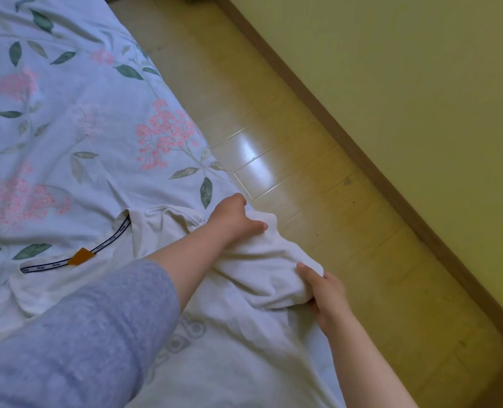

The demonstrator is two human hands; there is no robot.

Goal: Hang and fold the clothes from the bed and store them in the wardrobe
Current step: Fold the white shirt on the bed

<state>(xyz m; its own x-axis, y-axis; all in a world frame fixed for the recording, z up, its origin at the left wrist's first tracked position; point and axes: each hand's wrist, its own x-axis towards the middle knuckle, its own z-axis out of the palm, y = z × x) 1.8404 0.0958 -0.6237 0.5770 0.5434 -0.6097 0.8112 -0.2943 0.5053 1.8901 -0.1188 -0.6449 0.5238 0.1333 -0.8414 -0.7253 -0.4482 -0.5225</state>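
Note:
A white T-shirt lies spread on the bed, its collar with a dark printed band and an orange tag at the left. Its sleeve is bunched near the bed's right edge. My left hand grips the upper part of that sleeve, fingers curled into the cloth. My right hand pinches the sleeve's lower end between thumb and fingers. A grey sleeve covers my left upper arm.
The bed wears a pale blue floral sheet with pink flowers and green leaves. To its right runs a strip of glossy wooden floor, then a brown skirting board and a yellow-green wall.

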